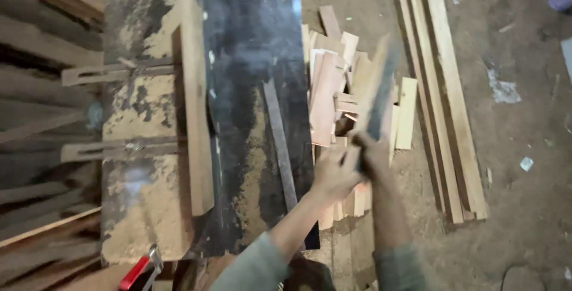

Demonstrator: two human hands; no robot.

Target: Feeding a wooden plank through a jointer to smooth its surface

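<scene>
item: long pale wooden board with a dark face (376, 91), blurred, tilted up over the heap of short reddish wood offcuts (328, 97) on the dirt floor (524, 207). my right hand (372, 154) grips its lower end; my left hand (333, 175) curls beside it, touching.

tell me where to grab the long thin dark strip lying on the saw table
Judging by its pose, grip the dark strip at its near end, coming from the table's near edge. It is narrow and lies flat lengthwise, and both hands hold a board beside it.
</scene>
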